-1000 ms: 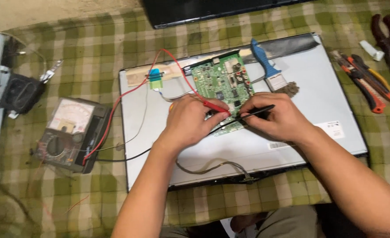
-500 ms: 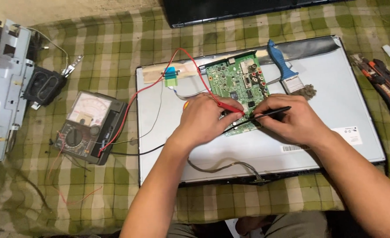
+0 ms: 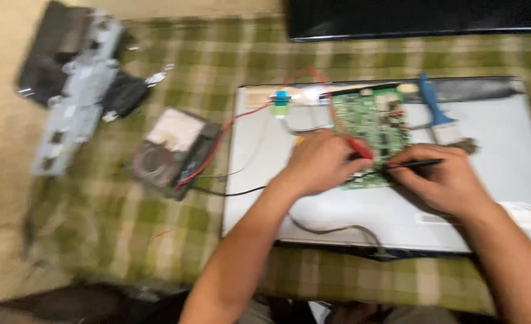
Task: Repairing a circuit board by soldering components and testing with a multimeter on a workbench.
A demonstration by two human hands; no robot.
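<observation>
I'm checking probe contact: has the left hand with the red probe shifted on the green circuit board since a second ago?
No. The left hand keeps the red probe at the green circuit board's lower left; only the camera swung.

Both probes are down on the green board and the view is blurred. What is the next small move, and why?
Probably hold both tips steady and glance at the analogue multimeter. The left hand holds the red probe and the right hand the black probe, both on the green circuit board; blur hides the needle.

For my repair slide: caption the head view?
Left hand holds red probe, right hand black probe, on green circuit board.
</observation>
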